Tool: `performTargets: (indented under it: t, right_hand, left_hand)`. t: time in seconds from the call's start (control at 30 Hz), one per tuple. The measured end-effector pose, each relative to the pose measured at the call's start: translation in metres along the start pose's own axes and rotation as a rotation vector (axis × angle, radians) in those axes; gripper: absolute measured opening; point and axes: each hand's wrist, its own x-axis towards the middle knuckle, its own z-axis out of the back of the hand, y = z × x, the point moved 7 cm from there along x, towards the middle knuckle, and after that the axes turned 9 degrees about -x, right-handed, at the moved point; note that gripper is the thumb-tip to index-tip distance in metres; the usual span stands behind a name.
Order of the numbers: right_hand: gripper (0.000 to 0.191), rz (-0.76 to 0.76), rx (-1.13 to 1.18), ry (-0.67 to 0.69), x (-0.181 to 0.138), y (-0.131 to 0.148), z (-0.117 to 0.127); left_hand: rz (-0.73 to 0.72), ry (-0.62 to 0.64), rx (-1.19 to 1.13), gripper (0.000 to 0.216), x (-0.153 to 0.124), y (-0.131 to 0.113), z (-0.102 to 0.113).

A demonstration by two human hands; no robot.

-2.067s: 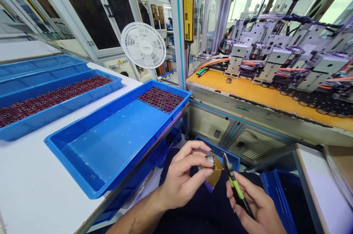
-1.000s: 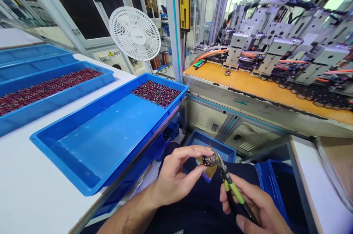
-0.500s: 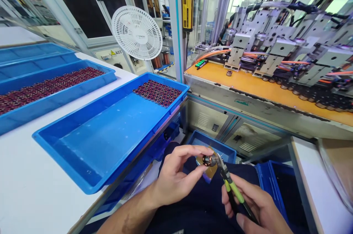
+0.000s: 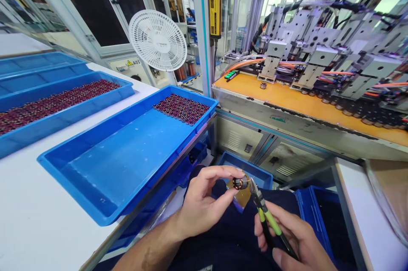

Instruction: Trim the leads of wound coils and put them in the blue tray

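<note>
Between the thumb and fingertips of my left hand is a small round motor stator, dark with copper windings and thin wire ends sticking out to the right. My right hand is wrapped round cutting pliers with green and black handles. The jaws of the pliers point up beside the wire ends; whether they touch a wire is too fine to tell. Both hands are above my lap. A long blue tray to the left holds many similar stators packed at its far end.
Another blue tray full of stators lies farther left. A white fan stands behind. On the right, a machine bench carries fixtures and a row of stators. Blue bins sit low beside my legs.
The stator has turned slightly and shifted a little left in my left hand's fingers. The pliers have moved a touch left and stay close to the wire ends.
</note>
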Motion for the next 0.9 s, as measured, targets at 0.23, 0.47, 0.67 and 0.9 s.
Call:
performTargets:
  t: [0.23,0.47,0.67,0.9]
  right_hand:
    - [0.051,-0.01,0.019,0.018,0.003,0.0,-0.003]
    - [0.054,-0.038,-0.018,0.024,0.004,-0.006,-0.003]
    - [0.055,-0.01,-0.138,-0.081,0.002,-0.005,-0.001]
    - [0.046,-0.15,0.036,-0.281,0.003,-0.006,0.008]
  left_hand:
    - [-0.015,0.006,-0.012,0.05,0.002,-0.003,-0.001]
    - [-0.018,-0.007,-0.004,0.046,0.002,-0.004,0.001]
    - [-0.059,-0.003,0.049,0.048,0.001,-0.004,0.002]
    - [-0.266,0.121,0.427,0.045,0.0,-0.017,-0.002]
